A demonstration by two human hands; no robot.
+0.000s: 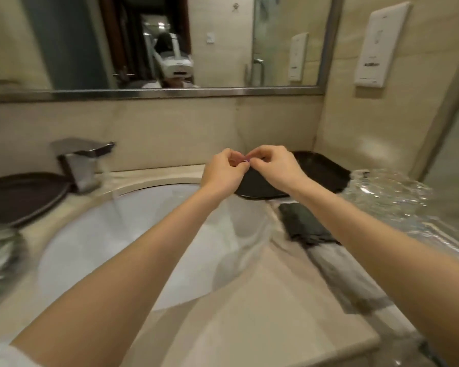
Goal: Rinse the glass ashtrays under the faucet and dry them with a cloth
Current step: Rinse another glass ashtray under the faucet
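Pinching something small and pinkish, both hands' fingers (245,161) meet above the dark tray (321,168).

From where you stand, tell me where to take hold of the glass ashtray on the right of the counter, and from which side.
Probably grip the glass ashtray by its thick near rim, coming from the front with the right hand, thumb inside and fingers outside. It sits flat at the counter's right edge, beside the black tray; the blur hides finer detail.

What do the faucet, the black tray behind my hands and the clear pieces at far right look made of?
Faucet: polished metal, probably chrome, from its mirror-like glints. Black tray: glossy, likely plastic or lacquer; the look leaves it open. Clear pieces: cut or pressed glass, transparent with faceted sparkle, though blurred.
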